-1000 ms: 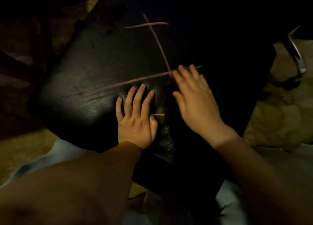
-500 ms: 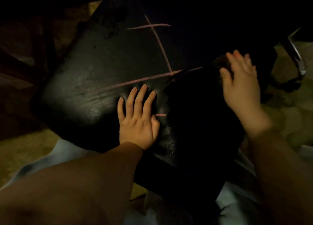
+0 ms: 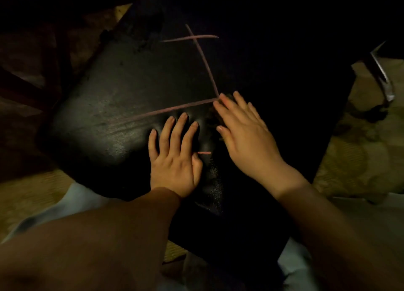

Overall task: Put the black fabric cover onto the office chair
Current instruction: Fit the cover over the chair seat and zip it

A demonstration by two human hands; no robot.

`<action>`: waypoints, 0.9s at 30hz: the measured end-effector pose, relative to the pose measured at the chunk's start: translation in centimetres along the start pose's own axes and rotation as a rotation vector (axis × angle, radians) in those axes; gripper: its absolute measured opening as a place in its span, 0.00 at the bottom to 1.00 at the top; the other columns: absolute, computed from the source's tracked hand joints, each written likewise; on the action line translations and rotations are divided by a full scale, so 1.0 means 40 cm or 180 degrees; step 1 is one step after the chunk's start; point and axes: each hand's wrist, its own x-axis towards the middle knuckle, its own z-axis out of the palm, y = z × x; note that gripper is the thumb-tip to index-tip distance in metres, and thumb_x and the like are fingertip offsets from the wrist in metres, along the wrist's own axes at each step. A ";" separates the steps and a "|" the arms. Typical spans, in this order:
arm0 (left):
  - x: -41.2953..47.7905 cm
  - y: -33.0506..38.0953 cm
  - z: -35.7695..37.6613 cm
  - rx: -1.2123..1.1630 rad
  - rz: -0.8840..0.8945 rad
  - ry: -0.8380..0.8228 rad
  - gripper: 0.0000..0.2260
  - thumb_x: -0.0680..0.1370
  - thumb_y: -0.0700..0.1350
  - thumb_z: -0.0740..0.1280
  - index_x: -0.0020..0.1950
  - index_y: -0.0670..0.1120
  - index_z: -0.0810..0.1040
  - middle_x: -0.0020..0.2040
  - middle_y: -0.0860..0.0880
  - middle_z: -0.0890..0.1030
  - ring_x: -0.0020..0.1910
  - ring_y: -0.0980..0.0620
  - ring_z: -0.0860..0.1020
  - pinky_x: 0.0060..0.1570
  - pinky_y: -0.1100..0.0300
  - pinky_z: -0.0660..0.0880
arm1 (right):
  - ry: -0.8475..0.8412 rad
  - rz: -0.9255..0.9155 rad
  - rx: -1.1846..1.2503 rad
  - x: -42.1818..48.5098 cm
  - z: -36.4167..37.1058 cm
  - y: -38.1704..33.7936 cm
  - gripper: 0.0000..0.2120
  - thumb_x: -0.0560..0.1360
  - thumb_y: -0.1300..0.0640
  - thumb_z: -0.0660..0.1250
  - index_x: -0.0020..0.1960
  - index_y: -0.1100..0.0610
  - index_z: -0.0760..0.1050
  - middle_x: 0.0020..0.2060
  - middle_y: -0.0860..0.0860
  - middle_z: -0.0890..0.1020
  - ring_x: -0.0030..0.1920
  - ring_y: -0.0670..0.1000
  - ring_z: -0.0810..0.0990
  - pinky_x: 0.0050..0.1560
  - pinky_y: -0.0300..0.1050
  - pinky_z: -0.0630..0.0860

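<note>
Head view: left hand [image 3: 175, 166] lies flat, fingers [image 3: 188, 137] straight and spread, on the chair seat [image 3: 122, 107]; right hand [image 3: 247, 137], fingers straight, presses the black fabric cover [image 3: 284, 89] draped over the seat's right side.

Dim wide-angle view, light pooling centrally with faint sheen, edges sinking into near-black, perhaps slightly soft throughout.
</note>
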 end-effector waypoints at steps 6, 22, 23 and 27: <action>0.002 0.000 -0.002 -0.0050 -0.0011 -0.0027 0.28 0.73 0.50 0.55 0.74 0.48 0.62 0.75 0.44 0.65 0.75 0.45 0.58 0.72 0.41 0.50 | 0.0100 0.0193 0.0087 0.013 -0.019 0.050 0.23 0.81 0.52 0.57 0.75 0.54 0.63 0.75 0.50 0.63 0.77 0.53 0.54 0.74 0.47 0.44; 0.003 0.002 -0.003 -0.0037 0.0005 -0.0031 0.28 0.73 0.50 0.56 0.73 0.47 0.65 0.75 0.44 0.65 0.75 0.45 0.58 0.72 0.42 0.50 | 0.0347 0.0620 -0.0080 0.052 -0.038 0.099 0.24 0.80 0.53 0.54 0.75 0.59 0.62 0.75 0.56 0.62 0.77 0.58 0.54 0.75 0.54 0.50; 0.003 0.002 -0.004 -0.0021 0.0011 -0.0034 0.28 0.73 0.50 0.56 0.73 0.47 0.65 0.75 0.44 0.65 0.75 0.45 0.58 0.71 0.41 0.51 | 0.0252 0.0445 -0.0046 0.053 -0.025 0.070 0.24 0.80 0.53 0.54 0.75 0.59 0.63 0.75 0.55 0.63 0.76 0.58 0.55 0.75 0.53 0.50; 0.003 0.000 -0.005 0.0028 0.0031 -0.0030 0.28 0.73 0.50 0.56 0.73 0.46 0.67 0.75 0.44 0.66 0.74 0.45 0.59 0.70 0.40 0.53 | 0.0050 0.0050 -0.0027 0.048 0.004 0.008 0.24 0.81 0.54 0.57 0.76 0.56 0.61 0.76 0.52 0.61 0.77 0.54 0.52 0.75 0.47 0.45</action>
